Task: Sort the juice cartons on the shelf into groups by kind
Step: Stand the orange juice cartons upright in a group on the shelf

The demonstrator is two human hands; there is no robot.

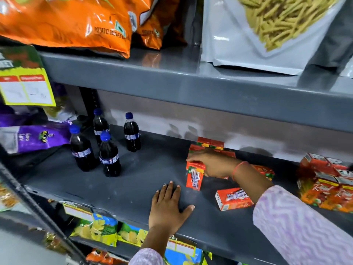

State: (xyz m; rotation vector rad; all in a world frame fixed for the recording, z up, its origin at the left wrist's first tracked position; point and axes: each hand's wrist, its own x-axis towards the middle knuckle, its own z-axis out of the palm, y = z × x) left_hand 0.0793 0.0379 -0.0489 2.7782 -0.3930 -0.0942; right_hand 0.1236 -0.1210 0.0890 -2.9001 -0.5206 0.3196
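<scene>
The right hand [212,162] reaches across the shelf [133,169] from the right, fingers curled over the top of an upright orange carton [194,175], which it grips from above. That carton stands on end, long axis vertical, around the middle of the shelf and a little in from the front edge. The left hand [168,205] lies flat and open on the bare shelf near the front edge, holding nothing, just left of the gripped carton.

Behind the right hand a cluster of like cartons [210,145] stands toward the back wall. A fallen carton [234,198] lies on its side near the front edge, long axis running left to right, just under the right forearm; the right hand is probably the nearer one for it. Another stack of cartons [324,180] sits toward the right end. Four dark bottles [107,144] stand well apart, toward the left end.

The sort looks partly done, with loose cartons left.
</scene>
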